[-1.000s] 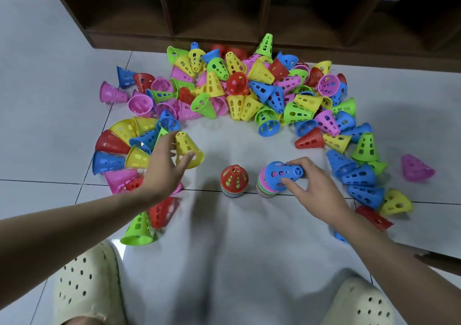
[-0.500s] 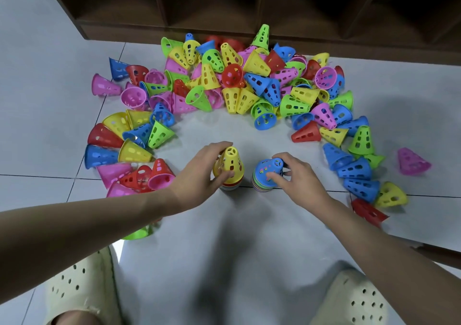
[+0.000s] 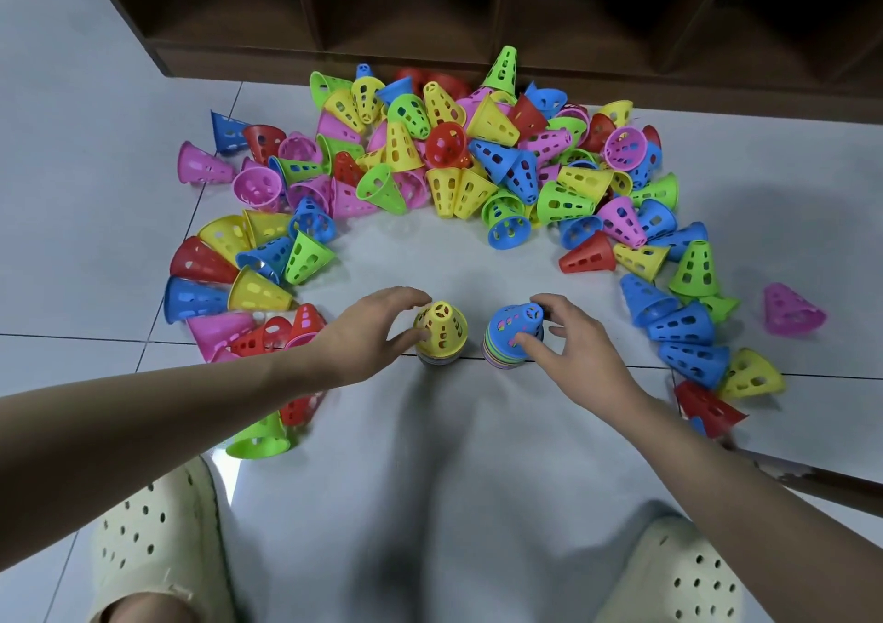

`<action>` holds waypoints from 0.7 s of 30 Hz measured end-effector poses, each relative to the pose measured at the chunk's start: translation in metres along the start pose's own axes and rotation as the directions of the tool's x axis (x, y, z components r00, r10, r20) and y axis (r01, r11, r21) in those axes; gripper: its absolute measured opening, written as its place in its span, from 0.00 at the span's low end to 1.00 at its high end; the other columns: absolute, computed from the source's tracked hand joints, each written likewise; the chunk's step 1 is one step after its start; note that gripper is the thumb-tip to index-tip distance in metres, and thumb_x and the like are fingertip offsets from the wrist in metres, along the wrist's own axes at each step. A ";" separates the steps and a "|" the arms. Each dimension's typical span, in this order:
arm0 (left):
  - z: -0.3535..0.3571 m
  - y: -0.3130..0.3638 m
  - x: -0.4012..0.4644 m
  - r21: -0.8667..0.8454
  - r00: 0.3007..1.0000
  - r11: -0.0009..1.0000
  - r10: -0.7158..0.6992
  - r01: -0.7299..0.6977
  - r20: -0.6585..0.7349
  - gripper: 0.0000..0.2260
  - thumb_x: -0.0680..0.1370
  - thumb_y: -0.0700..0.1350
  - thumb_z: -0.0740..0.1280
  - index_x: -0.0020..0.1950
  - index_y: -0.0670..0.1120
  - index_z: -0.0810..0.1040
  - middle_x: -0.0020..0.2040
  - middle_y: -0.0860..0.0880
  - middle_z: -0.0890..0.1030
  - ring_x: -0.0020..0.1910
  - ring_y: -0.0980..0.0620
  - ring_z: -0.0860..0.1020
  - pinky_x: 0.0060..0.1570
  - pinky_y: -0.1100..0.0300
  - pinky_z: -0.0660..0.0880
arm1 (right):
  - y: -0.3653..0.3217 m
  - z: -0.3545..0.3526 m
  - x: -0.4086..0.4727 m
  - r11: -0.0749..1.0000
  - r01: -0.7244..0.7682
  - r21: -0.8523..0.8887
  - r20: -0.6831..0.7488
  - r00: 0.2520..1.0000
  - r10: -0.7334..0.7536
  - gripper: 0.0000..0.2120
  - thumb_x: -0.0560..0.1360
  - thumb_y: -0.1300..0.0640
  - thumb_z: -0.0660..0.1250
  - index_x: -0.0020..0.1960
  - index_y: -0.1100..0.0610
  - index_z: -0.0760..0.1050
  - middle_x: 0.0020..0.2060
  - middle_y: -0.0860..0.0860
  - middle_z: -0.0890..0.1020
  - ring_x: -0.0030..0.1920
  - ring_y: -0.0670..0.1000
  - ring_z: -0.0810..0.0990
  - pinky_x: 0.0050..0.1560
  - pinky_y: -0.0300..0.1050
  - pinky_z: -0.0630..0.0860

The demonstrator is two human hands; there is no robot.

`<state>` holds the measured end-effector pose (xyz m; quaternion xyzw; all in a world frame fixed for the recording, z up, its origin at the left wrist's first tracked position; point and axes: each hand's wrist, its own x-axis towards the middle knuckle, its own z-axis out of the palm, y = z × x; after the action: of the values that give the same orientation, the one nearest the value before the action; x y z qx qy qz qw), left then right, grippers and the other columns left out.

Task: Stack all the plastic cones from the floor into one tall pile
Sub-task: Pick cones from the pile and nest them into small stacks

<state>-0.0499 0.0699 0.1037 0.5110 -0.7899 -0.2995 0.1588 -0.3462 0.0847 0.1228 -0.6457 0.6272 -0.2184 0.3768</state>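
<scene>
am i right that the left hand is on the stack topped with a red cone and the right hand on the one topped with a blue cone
Not quite: in the head view the left hand holds the stack topped with a yellow cone, not a red one. The right hand is indeed on the stack topped with a blue cone.

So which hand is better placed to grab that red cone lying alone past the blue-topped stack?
Probably the right hand: it rests on the blue-topped stack, the same side as the red cone. The left hand sits across the yellow-topped stack.
</scene>
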 end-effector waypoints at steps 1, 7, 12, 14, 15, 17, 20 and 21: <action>-0.003 -0.005 -0.003 0.029 0.997 0.997 -0.064 0.065 -0.047 0.19 0.81 0.53 0.66 0.67 0.45 0.76 0.62 0.49 0.80 0.59 0.50 0.77 0.60 0.59 0.72 | -0.001 0.000 0.000 1.000 0.007 -0.001 -0.012 1.000 -0.007 0.21 0.75 0.53 0.73 0.66 0.52 0.72 0.60 0.46 0.79 0.60 0.47 0.77 0.64 0.49 0.75; -0.028 -0.054 -0.018 0.360 0.705 0.638 -0.704 0.681 -0.086 0.30 0.81 0.64 0.57 0.70 0.40 0.68 0.63 0.37 0.75 0.61 0.38 0.75 0.61 0.44 0.74 | -0.014 0.003 0.002 0.998 0.063 -0.003 -0.048 0.997 -0.064 0.21 0.77 0.55 0.71 0.68 0.54 0.73 0.60 0.46 0.78 0.60 0.46 0.77 0.62 0.42 0.74; -0.030 -0.080 -0.024 0.457 0.602 0.545 -0.798 0.703 0.026 0.30 0.77 0.71 0.56 0.59 0.44 0.74 0.41 0.46 0.80 0.41 0.46 0.80 0.58 0.46 0.76 | -0.014 0.004 0.005 0.998 0.059 -0.006 -0.069 0.996 -0.059 0.19 0.77 0.56 0.71 0.67 0.54 0.73 0.59 0.46 0.78 0.59 0.45 0.76 0.61 0.39 0.72; -0.027 -0.075 -0.019 0.505 0.598 0.537 -0.800 0.675 0.051 0.29 0.77 0.71 0.56 0.51 0.45 0.74 0.38 0.48 0.79 0.42 0.47 0.79 0.66 0.45 0.68 | -0.010 0.001 0.004 0.998 0.057 0.001 -0.084 0.995 -0.057 0.19 0.77 0.55 0.71 0.66 0.54 0.74 0.60 0.45 0.78 0.59 0.45 0.76 0.62 0.38 0.72; -0.026 -0.070 -0.017 0.517 0.601 0.538 -0.797 0.665 0.057 0.27 0.78 0.70 0.57 0.49 0.45 0.74 0.37 0.49 0.78 0.42 0.47 0.77 0.67 0.45 0.65 | -0.007 -0.002 0.003 0.998 0.056 0.009 -0.095 0.994 -0.055 0.18 0.77 0.55 0.71 0.66 0.54 0.74 0.60 0.45 0.78 0.59 0.44 0.76 0.62 0.36 0.72; -0.025 -0.063 -0.013 0.515 0.607 0.546 -0.792 0.661 0.062 0.24 0.78 0.67 0.60 0.49 0.45 0.74 0.38 0.49 0.78 0.43 0.46 0.76 0.67 0.46 0.63 | 0.004 -0.013 -0.001 0.998 0.052 0.029 -0.127 0.991 -0.048 0.17 0.77 0.57 0.71 0.65 0.54 0.74 0.59 0.45 0.79 0.59 0.40 0.76 0.60 0.30 0.71; -0.024 -0.056 -0.010 0.374 0.659 0.616 -0.752 0.693 0.020 0.25 0.75 0.64 0.66 0.60 0.45 0.73 0.45 0.48 0.80 0.48 0.44 0.78 0.61 0.48 0.68 | 0.028 -0.036 -0.010 1.000 0.004 -0.022 -0.154 0.988 -0.007 0.16 0.76 0.59 0.71 0.63 0.55 0.75 0.57 0.46 0.79 0.57 0.38 0.76 0.55 0.26 0.70; -0.024 -0.052 -0.008 0.301 0.685 0.654 -0.728 0.693 0.004 0.26 0.75 0.63 0.68 0.63 0.45 0.72 0.48 0.48 0.82 0.50 0.43 0.78 0.59 0.49 0.68 | 0.038 -0.045 -0.014 0.998 -0.034 -0.061 -0.138 0.990 0.025 0.16 0.76 0.59 0.71 0.63 0.55 0.75 0.57 0.47 0.79 0.56 0.39 0.77 0.55 0.28 0.70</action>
<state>0.0042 0.0544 0.0896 0.7765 -0.5682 -0.2558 -0.0933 -0.4062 0.0913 0.1240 -0.6313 0.6677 -0.2370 0.3154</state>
